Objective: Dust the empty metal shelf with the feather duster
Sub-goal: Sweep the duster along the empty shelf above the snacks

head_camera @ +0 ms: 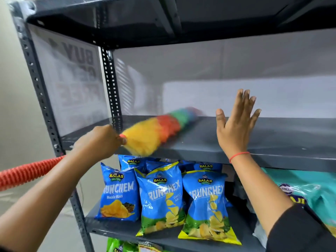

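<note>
The feather duster has yellow, red, green and blue fluffy bands and looks motion-blurred. It lies across the left part of the empty grey metal shelf. My left hand is shut on the duster just below the yellow fluff, and its ribbed orange handle sticks out to the left behind my forearm. My right hand is raised in front of the shelf to the right of the duster, fingers spread, holding nothing. A red thread circles that wrist.
Blue Balaji chip bags stand on the shelf below, with teal bags at the right. A perforated grey upright post rises at the left rear, another at the front left. A dark shelf hangs overhead.
</note>
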Action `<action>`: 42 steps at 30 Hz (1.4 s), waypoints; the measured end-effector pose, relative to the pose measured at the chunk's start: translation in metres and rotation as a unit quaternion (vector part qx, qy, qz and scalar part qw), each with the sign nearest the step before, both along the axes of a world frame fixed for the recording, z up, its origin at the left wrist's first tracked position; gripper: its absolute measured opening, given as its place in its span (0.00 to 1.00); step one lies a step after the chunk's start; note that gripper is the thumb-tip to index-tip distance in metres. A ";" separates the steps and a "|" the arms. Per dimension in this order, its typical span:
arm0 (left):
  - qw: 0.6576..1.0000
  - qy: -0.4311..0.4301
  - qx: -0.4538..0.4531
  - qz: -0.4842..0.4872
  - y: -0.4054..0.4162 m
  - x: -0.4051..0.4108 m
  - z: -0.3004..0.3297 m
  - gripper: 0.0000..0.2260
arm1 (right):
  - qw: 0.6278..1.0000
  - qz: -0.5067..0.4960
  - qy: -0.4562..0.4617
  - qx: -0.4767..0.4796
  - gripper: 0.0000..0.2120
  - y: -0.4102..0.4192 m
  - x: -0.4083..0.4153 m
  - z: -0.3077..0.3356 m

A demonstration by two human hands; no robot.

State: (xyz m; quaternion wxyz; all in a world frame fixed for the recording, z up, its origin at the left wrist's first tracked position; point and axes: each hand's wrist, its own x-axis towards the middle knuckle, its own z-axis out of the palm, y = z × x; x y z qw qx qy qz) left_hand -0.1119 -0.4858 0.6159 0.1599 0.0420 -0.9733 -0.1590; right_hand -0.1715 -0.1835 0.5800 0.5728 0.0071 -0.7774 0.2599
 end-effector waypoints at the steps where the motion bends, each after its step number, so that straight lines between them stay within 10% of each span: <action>1: 1.000 0.014 0.013 0.012 -0.005 0.001 0.002 0.19 | 1.000 0.003 -0.001 -0.001 0.31 -0.001 0.000 0.000; 14: 0.995 0.017 0.052 0.081 -0.022 0.017 -0.016 0.17 | 0.995 0.073 -0.022 0.056 0.29 -0.064 -0.016 0.000; 29: 0.985 0.023 -0.005 0.169 -0.066 0.025 -0.004 0.15 | 0.935 0.076 -0.108 0.330 0.30 -0.123 -0.021 -0.021; 42: 0.973 0.003 0.003 0.230 -0.125 0.041 -0.015 0.21 | 0.939 0.058 -0.127 0.315 0.29 -0.134 -0.027 -0.025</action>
